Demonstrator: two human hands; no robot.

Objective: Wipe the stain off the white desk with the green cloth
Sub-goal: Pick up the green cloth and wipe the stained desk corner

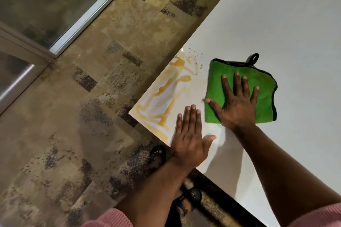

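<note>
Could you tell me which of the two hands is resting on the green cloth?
The right hand, fingers spread flat on the green cloth; the left hand lies on the bare desk.

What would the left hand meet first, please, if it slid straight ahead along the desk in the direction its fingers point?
The left hand lies flat on the white desk, its fingers pointing up-frame. Bare desktop comes first; the orange-brown stain sits just left of that line, so it would probably graze the stain's faint edge.

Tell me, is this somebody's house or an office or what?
Probably an office or some other workroom, though I can't be sure. The patchy brown and tan carpet tiles, the metal-framed frosted glass partition and the big plain white desk all look more like a workplace than a home.
</note>
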